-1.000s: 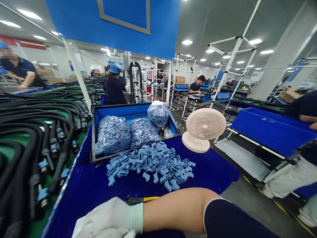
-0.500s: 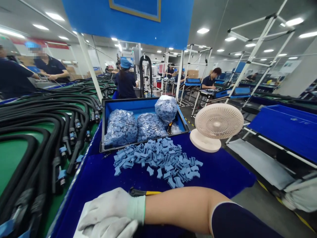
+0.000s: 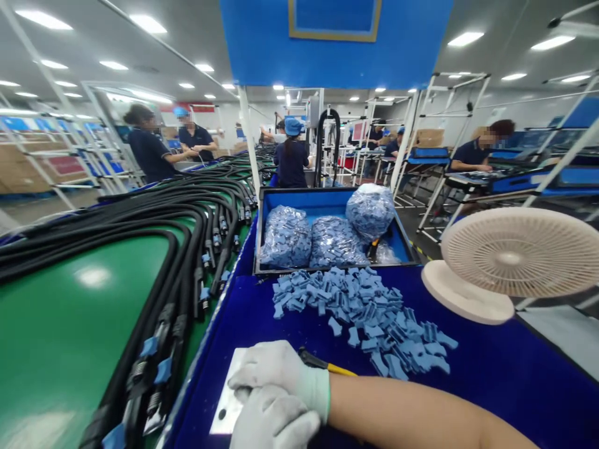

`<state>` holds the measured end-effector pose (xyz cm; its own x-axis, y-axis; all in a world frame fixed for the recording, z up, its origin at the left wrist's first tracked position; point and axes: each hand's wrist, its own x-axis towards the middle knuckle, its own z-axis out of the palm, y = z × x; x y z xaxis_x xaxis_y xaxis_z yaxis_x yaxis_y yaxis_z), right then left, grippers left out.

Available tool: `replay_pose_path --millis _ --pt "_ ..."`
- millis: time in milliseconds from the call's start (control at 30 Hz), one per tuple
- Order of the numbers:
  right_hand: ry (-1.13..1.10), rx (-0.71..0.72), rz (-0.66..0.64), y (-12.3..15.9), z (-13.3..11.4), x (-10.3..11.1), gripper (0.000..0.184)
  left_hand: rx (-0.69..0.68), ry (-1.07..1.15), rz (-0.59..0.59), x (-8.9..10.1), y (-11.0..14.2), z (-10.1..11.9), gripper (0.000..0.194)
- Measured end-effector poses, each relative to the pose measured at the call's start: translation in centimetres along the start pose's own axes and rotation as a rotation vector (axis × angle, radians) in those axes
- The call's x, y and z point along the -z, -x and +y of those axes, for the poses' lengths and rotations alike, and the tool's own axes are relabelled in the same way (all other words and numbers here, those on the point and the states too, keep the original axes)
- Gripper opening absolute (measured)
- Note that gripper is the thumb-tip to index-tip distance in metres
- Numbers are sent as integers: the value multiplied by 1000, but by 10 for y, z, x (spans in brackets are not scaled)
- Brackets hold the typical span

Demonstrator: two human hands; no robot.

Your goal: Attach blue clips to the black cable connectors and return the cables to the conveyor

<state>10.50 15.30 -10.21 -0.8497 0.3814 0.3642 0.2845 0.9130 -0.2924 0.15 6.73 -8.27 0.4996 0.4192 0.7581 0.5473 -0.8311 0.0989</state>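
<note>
My right hand point(image 3: 276, 369), in a white glove with a pale green cuff, lies over a white plate point(image 3: 224, 408) with a dark round spot. Its fingers are curled down, and what is under them is hidden. My left hand point(image 3: 274, 421), also gloved, overlaps it from below with fingers bent together; nothing held shows. Just beyond my right wrist lies a tool with a black and yellow handle point(image 3: 322, 362), partly covered by the arm. Farther out, a loose pile of small blue plastic clips point(image 3: 365, 312) spreads over the dark blue table point(image 3: 243, 324).
Behind the pile stands a blue tray point(image 3: 304, 198) with several clear bags of clips point(image 3: 286, 237). A beige fan point(image 3: 515, 255) stands right. Black hoses point(image 3: 187, 249) with blue clips lie on the green surface point(image 3: 93, 324) left. Co-workers point(image 3: 292, 153) are farther back.
The view has turned left, so the table, pile and fan appear farther right. More of the white plate shows beside my hands, which stay overlapped.
</note>
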Motion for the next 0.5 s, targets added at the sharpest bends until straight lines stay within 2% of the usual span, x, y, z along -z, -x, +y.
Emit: replay_pose_path --millis 233,367,500 --pt "-40 -10 -22 -1 -12 19 10 47 6 17 -6 5 5 27" --pt "-47 -44 -37 -3 -13 18 10 79 30 -26 -10 13 3 21" --pt "-64 -39 8 -2 -13 15 8 81 14 -25 -7 12 5 19"
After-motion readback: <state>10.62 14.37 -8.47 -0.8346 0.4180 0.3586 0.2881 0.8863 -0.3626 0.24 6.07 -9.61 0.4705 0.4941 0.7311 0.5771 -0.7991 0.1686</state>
